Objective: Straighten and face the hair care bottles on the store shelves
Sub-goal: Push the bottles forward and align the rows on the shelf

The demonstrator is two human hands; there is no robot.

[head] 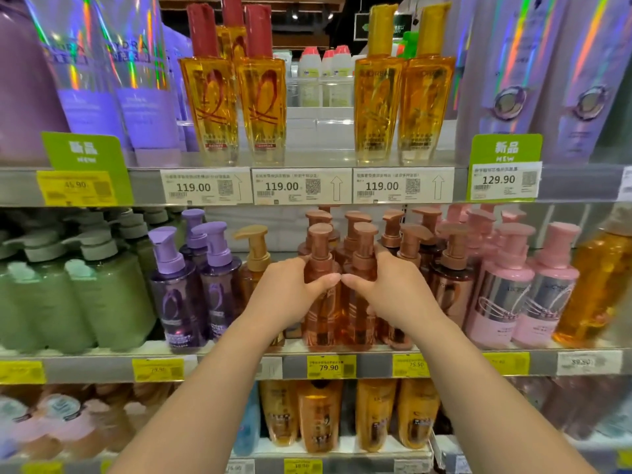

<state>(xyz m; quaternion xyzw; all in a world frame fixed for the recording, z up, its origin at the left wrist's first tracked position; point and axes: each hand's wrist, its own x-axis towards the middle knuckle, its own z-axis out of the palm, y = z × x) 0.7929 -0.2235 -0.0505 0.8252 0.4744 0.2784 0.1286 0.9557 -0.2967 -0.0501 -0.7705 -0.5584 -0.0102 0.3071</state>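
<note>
Middle shelf, left to right: green pump bottles (102, 295); two purple pump bottles (178, 292); one amber pump bottle (254, 265), partly hidden behind the left hand.

Left hand (290, 289): fingers curled round the left copper pump bottle (321, 302) at shelf front.

Right hand (393, 289): fingers curled round the adjoining right copper pump bottle (359, 295); thumb tips nearly touching.

Far right: pink pump bottles (502, 289).

Below: yellow price tag (329, 367), 79.90.

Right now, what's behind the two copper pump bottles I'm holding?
Behind the two copper pump bottles gripped by the left hand and right hand, more copper pumps stand in rows; their bodies and the shelf's back are hidden.
</note>
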